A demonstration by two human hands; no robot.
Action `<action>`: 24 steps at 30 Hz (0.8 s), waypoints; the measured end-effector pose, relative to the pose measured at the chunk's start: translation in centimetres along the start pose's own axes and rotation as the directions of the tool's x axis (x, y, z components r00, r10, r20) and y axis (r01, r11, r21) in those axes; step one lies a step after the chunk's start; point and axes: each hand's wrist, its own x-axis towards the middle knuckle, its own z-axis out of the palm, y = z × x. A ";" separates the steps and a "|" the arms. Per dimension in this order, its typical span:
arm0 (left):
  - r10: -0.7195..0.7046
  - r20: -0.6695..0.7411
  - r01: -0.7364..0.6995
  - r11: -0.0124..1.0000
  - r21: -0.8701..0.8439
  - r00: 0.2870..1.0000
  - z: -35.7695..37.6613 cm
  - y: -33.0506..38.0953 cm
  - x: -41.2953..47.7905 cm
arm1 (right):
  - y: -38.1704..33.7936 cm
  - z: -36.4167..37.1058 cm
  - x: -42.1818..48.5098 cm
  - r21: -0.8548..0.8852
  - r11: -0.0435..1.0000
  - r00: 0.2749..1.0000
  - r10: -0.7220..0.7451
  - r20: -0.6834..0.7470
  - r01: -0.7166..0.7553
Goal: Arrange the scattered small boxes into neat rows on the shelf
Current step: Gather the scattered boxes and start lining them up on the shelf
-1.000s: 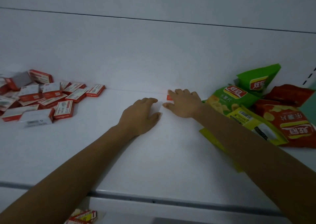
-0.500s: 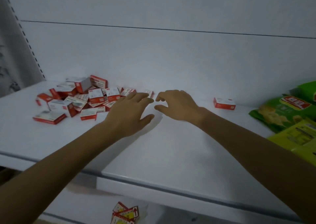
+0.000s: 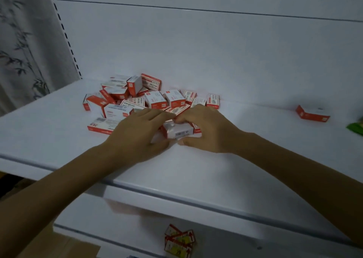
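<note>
Small red-and-white cardboard boxes [image 3: 153, 98] sit in a loose heap toward the back left of the white metal shelf [image 3: 216, 169]. Some lie flat, some stand on edge, and a few lie over one another. Behind them rises the plain white back panel [image 3: 196, 41], with a slotted white upright [image 3: 65, 37] at its left edge. Past that is a pale surface printed with dark bamboo leaves [image 3: 19, 41].

Over on the right, well apart from the heap, a lone red-and-white box [image 3: 312, 114] lies flat near the back panel. A corner of a green snack packet [image 3: 356, 128] pokes in at the frame edge. Down below, a lower white shelf [image 3: 225, 236] carries a small bunch of red-and-yellow tags [image 3: 179, 242].

Both hands are at the near edge of the heap, with a white-topped box with a barcode [image 3: 178, 131] caught between them. The right hand [image 3: 210, 130] pinches it, fingers curled over the far edge and thumb at the near side. The left hand [image 3: 135, 133] grips it from the other side, fingers arched over the top and thumb low at the near edge. The two sets of fingertips almost meet above it. I cannot tell whether it is lifted or resting. The rest of the heap lies just behind and to the left of the hands.
</note>
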 end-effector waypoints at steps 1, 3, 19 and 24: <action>0.002 -0.007 -0.002 1.000 -0.011 1.000 0.1 -0.2 0.1 | 0.1 0.5 0.0 -0.049 0.998 0.998 -0.035 -0.042 0.033; 0.013 -0.029 -0.014 0.999 -0.037 0.999 0.3 -0.5 0.6 | 0.2 1.2 0.3 -0.121 0.992 0.997 -0.042 -0.070 0.033; 0.253 -0.180 -0.278 0.952 -0.129 0.950 0.1 7.8 9.6 | 3.0 -10.8 -6.2 0.516 0.700 0.804 0.594 -0.034 -0.495; 0.326 -0.225 -0.361 0.922 -0.138 0.918 1.4 14.2 13.9 | 5.6 -14.3 -10.7 0.729 0.336 0.633 0.755 0.170 -0.596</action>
